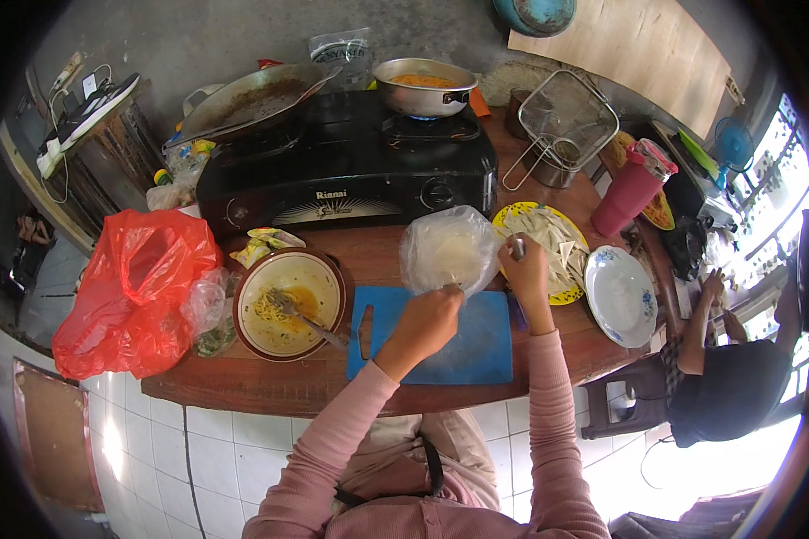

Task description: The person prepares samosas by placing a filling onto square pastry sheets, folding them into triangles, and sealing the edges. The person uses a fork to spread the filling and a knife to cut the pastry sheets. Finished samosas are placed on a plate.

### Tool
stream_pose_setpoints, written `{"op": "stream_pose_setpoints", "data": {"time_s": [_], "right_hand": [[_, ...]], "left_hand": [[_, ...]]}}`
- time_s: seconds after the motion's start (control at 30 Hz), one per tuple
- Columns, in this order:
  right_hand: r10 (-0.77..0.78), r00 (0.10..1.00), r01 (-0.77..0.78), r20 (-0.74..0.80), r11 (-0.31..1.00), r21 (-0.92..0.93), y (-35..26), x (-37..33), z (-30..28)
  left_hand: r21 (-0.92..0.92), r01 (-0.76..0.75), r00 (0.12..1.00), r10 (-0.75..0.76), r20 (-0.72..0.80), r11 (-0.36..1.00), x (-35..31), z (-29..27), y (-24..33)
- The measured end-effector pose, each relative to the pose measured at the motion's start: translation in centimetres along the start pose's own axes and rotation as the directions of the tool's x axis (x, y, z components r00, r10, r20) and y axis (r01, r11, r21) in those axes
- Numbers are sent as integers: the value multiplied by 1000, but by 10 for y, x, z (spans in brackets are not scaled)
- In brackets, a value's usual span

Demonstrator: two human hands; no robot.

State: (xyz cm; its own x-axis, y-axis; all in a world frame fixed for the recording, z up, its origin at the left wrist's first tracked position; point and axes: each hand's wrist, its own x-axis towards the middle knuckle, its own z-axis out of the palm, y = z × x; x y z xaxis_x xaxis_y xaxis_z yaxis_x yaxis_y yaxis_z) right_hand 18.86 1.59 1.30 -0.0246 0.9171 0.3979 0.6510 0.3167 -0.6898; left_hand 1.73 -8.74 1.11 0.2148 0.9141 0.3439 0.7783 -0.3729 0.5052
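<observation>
My left hand (pixel 421 325) is closed on the near edge of a clear plastic bag (pixel 448 242) with a pale, whitish mass inside. The bag sits above the far edge of a blue cutting board (pixel 478 346). My right hand (pixel 528 271) is a fist around a slim utensil; only its silvery end (pixel 518 248) shows, so its kind is unclear. Just beyond that hand, a yellow patterned plate (pixel 573 295) carries folded pale wrapper-like pieces (pixel 553 238). To the left stands a cream bowl (pixel 245 331) with beaten egg, noodles and a fork (pixel 310 322).
A black two-burner stove (pixel 346 171) holds a wok (pixel 252 101) and a pan of orange food (pixel 424 85) over a lit flame. A red plastic bag (pixel 135 296) lies left. A white plate (pixel 620 296), pink tumbler (pixel 631 193) and wire strainer (pixel 568 112) stand right. A person (pixel 733 386) sits beyond.
</observation>
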Motion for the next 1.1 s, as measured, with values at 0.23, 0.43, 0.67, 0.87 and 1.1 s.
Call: {"op": "stream_pose_setpoints", "data": {"time_s": [0.23,0.43,0.67,0.87,1.1], "right_hand": [[290,953,-301,91,861,409,15,0,-23],[235,968,-252,92,871,423,13,-14,-31],[182,973,-227,141,864,449,15,-20,-32],[174,974,-224,145,835,502,17,-14,-35],[225,964,-266,142,791,551,13,-18,-40]], "left_hand": [[110,-15,972,40,-232,994,13,13,-8],[299,43,969,33,-243,953,28,15,-6],[331,-2,957,98,-274,943,43,13,-22],[333,-29,968,109,-225,943,45,15,-32],[300,-95,965,162,-207,949,47,18,-43]]}}
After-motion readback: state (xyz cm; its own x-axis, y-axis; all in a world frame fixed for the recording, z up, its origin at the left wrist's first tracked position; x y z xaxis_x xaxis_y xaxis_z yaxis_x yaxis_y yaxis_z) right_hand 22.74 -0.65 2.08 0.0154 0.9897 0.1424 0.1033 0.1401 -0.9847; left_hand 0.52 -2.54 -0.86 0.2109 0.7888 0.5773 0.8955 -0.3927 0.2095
